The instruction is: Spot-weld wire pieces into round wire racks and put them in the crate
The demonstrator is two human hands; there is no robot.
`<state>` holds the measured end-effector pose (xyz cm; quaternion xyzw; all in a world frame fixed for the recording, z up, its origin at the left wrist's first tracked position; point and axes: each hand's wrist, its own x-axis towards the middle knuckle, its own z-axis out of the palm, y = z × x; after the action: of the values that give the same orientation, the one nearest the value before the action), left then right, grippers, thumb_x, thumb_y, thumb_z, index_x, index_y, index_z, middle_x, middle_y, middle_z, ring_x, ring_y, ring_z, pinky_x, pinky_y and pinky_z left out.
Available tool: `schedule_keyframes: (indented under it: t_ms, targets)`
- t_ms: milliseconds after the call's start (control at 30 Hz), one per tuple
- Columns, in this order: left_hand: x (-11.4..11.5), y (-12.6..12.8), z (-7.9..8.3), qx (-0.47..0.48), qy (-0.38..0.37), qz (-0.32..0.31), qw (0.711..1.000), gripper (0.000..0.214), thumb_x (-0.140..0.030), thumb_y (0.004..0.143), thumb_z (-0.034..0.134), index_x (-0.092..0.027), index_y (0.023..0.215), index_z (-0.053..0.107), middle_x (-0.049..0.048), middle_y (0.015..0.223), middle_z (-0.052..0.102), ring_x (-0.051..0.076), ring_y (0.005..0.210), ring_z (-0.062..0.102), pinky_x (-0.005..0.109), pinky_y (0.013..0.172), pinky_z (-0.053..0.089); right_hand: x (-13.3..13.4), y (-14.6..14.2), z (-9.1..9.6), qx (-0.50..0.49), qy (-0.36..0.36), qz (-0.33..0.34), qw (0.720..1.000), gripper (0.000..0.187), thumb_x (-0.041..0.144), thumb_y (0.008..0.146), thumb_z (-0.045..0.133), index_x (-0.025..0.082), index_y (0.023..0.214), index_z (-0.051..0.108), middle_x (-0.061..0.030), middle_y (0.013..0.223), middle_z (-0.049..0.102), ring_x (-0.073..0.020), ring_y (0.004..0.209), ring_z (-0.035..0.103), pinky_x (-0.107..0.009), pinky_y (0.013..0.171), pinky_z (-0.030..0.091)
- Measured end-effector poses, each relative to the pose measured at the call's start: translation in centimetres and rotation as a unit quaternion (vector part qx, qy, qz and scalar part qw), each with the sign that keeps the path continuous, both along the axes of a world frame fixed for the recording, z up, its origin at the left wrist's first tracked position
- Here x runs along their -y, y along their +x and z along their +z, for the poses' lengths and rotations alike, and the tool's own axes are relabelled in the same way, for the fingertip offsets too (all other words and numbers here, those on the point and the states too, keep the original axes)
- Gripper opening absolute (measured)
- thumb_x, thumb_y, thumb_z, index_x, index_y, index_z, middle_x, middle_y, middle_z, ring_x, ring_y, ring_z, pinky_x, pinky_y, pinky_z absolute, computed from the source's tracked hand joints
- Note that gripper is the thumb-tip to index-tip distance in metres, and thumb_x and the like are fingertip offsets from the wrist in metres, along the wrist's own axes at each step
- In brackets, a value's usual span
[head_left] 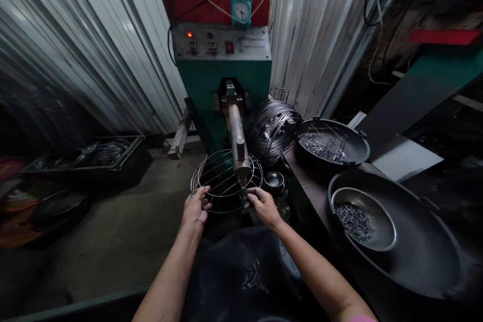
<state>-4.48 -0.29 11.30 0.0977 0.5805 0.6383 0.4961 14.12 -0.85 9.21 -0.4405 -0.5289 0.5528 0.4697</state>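
Wire rack point(217, 194): left hand point(195, 207) clamped on rim; right hand point(262, 205) pinching rim just below electrode point(242, 163). Label point(252, 45) beyond grip: writing illegible.

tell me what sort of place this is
Probably a metalworking workshop: there's a green metal machine with a grey control panel, a big round coil of silvery wire, and a round silver metal bowl holding many short metal pieces.
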Motion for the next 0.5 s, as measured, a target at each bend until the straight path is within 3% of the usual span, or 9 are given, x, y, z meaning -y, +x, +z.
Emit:
schedule_keyframes:
  t_ms: [500]
  targets:
    - [-0.28,-0.19,-0.11,0.013,-0.037,0.022,0.999,0.046,-0.025,0.031,0.074,-0.017,0.065,0.045,-0.0107,0.052,0.036,0.003,0.040,0.029,0.018,0.035,0.021,-0.41,0.17,0.07,0.032,0.029,0.006,0.999,0.016,0.031,0.077,0.053,0.018,0.085,0.058,0.0021,0.066,0.061,-0.0089,0.047,0.057,-0.019,0.045,0.041]
